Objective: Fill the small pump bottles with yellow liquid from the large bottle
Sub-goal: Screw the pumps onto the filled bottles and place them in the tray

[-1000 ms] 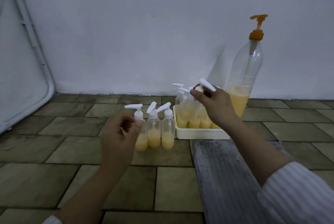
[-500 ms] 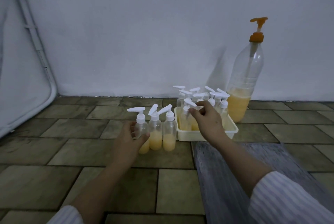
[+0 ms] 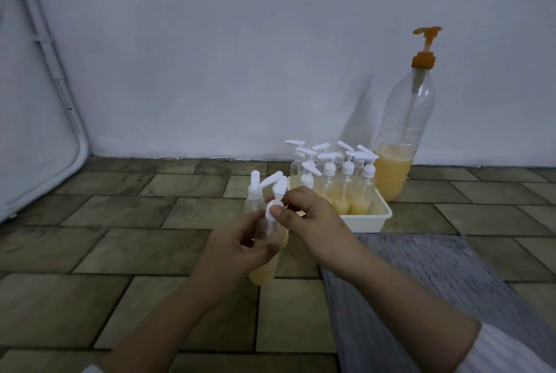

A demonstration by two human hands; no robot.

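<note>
A floor [image 3: 126, 240] of brownish-green stone tiles carries everything. A white tray [image 3: 371, 218] sits on it near the wall. Just right of the tray, nearer the wall, stands the large bottle [image 3: 400, 143], yellow liquid in its lower part. Just left of the tray stand two small pump bottles [image 3: 255, 192]. A grey woven mat [image 3: 436, 282] lies in front of the tray.

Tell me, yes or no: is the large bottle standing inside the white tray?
No: the large bottle stands on the floor tiles behind the white tray, which holds only small pump bottles.
</note>
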